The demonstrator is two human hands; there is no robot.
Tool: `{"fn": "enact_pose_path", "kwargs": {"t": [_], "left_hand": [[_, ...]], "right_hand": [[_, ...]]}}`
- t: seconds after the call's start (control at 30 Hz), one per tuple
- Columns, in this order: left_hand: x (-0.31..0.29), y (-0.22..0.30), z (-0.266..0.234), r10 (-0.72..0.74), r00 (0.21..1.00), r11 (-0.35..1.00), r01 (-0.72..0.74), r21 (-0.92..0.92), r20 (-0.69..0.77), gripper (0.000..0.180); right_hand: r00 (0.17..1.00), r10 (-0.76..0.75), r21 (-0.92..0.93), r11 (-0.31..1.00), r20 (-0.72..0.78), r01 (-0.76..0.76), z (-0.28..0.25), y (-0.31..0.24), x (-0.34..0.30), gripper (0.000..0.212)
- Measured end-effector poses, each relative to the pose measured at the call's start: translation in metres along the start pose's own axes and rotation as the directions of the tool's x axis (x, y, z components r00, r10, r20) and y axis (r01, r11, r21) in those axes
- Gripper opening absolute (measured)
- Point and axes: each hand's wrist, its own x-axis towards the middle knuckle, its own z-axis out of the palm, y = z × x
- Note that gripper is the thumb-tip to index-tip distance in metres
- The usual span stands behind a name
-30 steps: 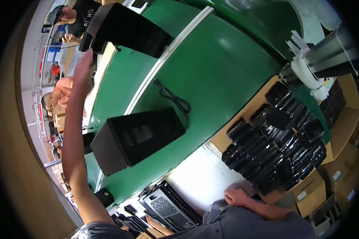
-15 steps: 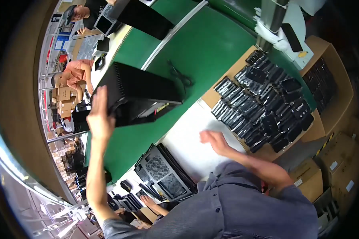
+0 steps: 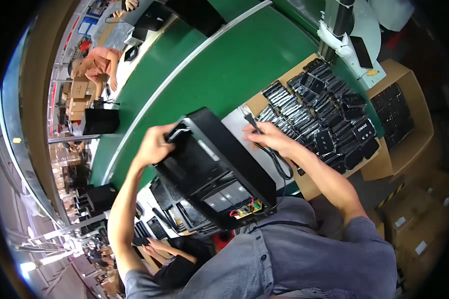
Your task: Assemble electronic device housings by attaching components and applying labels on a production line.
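The green tabletop (image 3: 224, 70) curves across the upper view, split by a pale rail. A black computer case (image 3: 219, 169) is tilted in front of the person's chest, its open lower end showing red and yellow wires. The left hand (image 3: 154, 144) is closed around the case's upper left edge by a metal bracket. The right hand (image 3: 268, 137), fingers loosely curled, presses on a black power cable (image 3: 277, 162) just right of the case, the plug near its fingertips. Beyond it, a flat brown cardboard sheet (image 3: 264, 99) carries rows of black wrapped adapters (image 3: 329, 119). Further right stands an open brown carton (image 3: 409, 134) holding more black items.
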Motion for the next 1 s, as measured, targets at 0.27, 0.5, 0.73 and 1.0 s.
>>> {"fn": "enact_pose_path", "kwargs": {"t": [0.27,0.5,0.73,1.0], "left_hand": [[0.090,-0.135,0.167,-0.121,0.961,0.993,0.121,0.013,0.249,0.065],[-0.081,-0.086,0.169,-0.063,0.739,0.998,0.028,-0.063,-0.670,0.037],[-0.285,-0.064,0.290,-0.358,0.841,0.930,0.359,-0.078,-0.406,0.044],[-0.325,-0.082,0.248,-0.069,0.757,0.974,0.192,0.121,-0.650,0.028]], "right_hand": [[0.920,-0.340,-0.864,0.504,-0.196,0.002,0.004,0.074,-0.021,0.026],[0.918,-0.301,-0.907,0.402,-0.260,-0.125,0.001,0.090,-0.031,0.043],[0.961,-0.177,-0.843,0.530,-0.211,-0.088,0.030,0.074,-0.051,0.039],[0.933,-0.361,-0.965,0.246,0.001,0.096,0.058,0.056,-0.058,0.034]]}}
